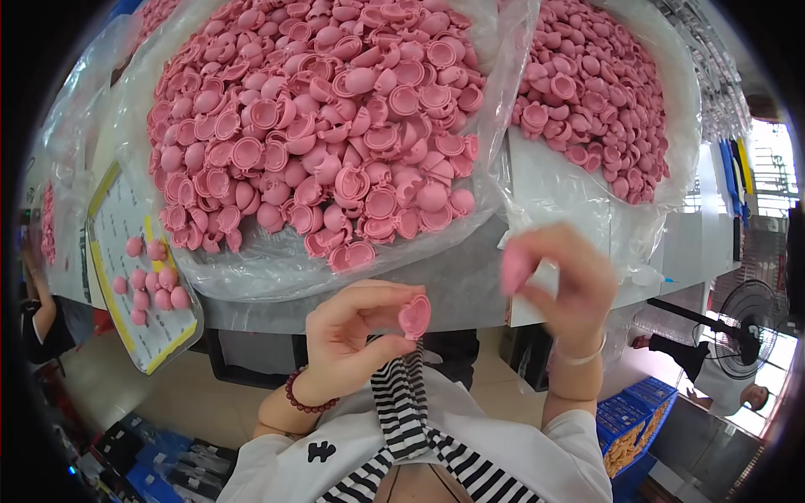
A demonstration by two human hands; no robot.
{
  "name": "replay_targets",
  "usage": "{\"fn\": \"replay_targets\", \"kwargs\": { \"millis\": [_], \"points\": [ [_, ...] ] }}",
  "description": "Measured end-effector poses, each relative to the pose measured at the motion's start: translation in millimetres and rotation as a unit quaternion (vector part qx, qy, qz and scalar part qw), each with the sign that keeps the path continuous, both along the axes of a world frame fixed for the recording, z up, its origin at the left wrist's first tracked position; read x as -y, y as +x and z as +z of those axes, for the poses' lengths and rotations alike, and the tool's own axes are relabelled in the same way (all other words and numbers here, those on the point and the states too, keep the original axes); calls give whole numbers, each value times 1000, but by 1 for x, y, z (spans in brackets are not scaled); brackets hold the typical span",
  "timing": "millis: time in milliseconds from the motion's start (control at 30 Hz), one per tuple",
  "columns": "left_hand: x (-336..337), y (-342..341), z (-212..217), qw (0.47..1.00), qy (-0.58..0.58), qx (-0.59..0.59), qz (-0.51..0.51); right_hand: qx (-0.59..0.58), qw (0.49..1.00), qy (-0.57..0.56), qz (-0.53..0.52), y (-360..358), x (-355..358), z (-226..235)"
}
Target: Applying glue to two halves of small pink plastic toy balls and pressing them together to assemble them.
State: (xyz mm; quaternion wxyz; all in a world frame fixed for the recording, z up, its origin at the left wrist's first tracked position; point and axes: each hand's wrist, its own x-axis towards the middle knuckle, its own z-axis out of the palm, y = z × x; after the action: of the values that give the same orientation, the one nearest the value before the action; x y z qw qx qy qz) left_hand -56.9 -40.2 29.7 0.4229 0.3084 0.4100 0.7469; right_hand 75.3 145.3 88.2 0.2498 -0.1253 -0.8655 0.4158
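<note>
Between the thumb and fingers of my left hand [356, 337] is a pink plastic half shell [415, 317], its hollow side showing. My right hand [574, 281], blurred by motion, pinches another pink plastic piece [517, 267] whose exact shape is smeared. The two hands are apart, in front of the table's near edge. Beyond them a large heap of pink half shells [335, 117] lies on clear plastic sheeting [251, 281]. A second heap of pink pieces [587, 101] lies on plastic to the right.
At the left, a yellow-edged tray [159, 344] bears several round pink pieces [155, 289]. Blue crates [633, 419] with orange-tan contents stand on the floor at lower right, near a black fan [746, 327]. Another person [713, 365] is at the far right; someone's arm [42, 293] shows far left.
</note>
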Motion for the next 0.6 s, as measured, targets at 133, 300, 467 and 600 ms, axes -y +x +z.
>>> {"fn": "replay_targets", "kwargs": {
  "millis": [133, 300, 467, 600],
  "points": [
    [-2, 3, 3, 1000, -10, -5, -7, -35, 996, 35, 71, -6, 36, -13],
    [-6, 7, 6, 978, -65, -197, 27, -37, 998, 33, 51, 0, 39, -28],
    [-9, 9, -1, 973, -68, -217, 47, -38, 998, 21, 37, 3, 42, -33],
    [-11, 13, 4, 996, -69, -50, 6, -39, 999, 4, 9, 6, 50, -35]
  ]
}}
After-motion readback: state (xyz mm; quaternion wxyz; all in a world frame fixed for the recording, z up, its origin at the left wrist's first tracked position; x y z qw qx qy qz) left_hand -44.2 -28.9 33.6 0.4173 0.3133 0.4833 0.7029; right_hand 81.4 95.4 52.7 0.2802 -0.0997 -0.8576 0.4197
